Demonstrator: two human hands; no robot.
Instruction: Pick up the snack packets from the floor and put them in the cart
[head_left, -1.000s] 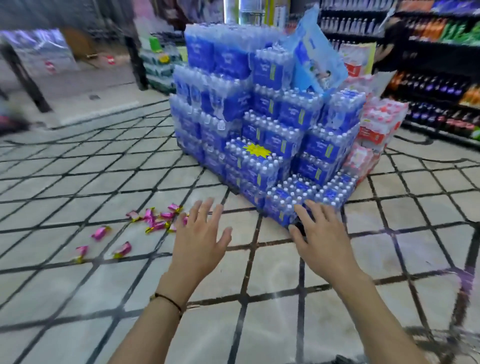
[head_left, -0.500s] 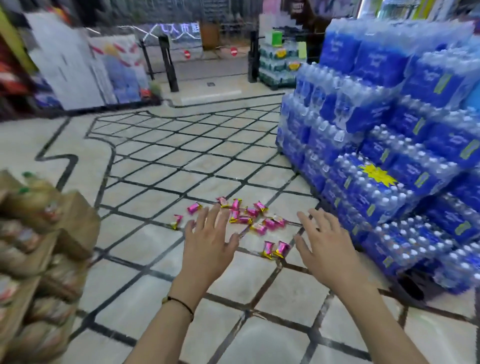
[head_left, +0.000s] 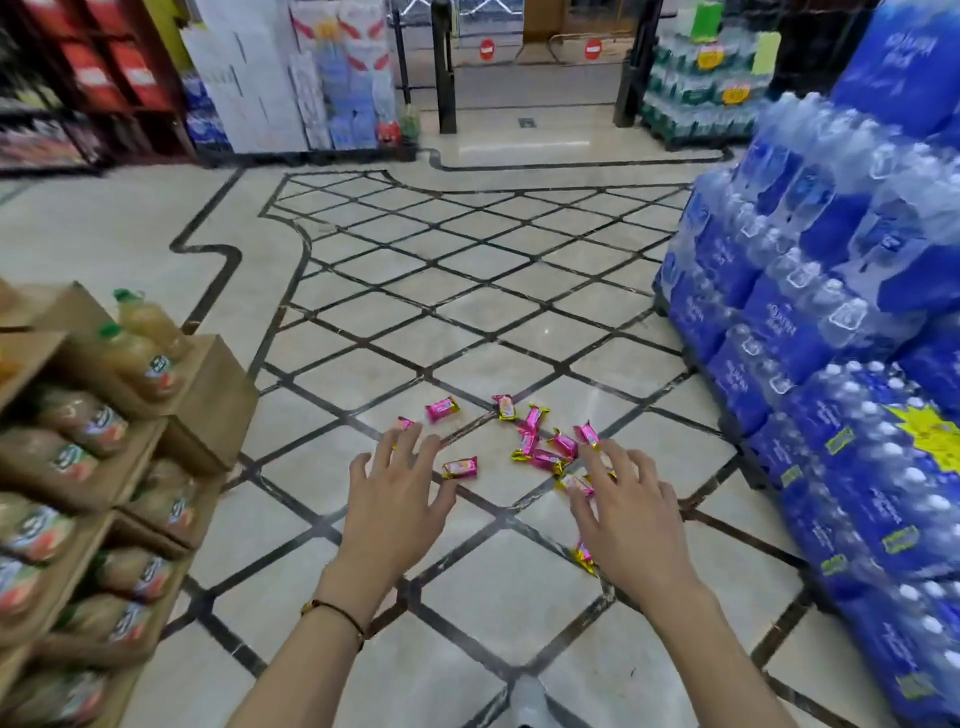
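Several small pink snack packets with gold ends lie scattered on the tiled floor, most in a cluster (head_left: 545, 447). One lies apart to the left (head_left: 442, 409), another (head_left: 460, 467) between my hands. My left hand (head_left: 397, 506) reaches forward with fingers spread and empty, its fingertips over a packet (head_left: 404, 423). My right hand (head_left: 631, 519) is also spread and empty, hovering over the near right packets and partly hiding them; one packet (head_left: 583, 555) peeks out beside its palm. No cart is in view.
A tall stack of blue shrink-wrapped water bottle packs (head_left: 831, 364) stands at the right. Cardboard trays of juice bottles (head_left: 104, 467) stand at the left. Shelves, a white display and black gate posts (head_left: 445, 73) line the back. Marble floor (head_left: 467, 270) stretches ahead.
My view has swung left and nearer to the packets, which now lie right under my hands. The water stack has slid to the right edge. Both hands stay spread and empty.
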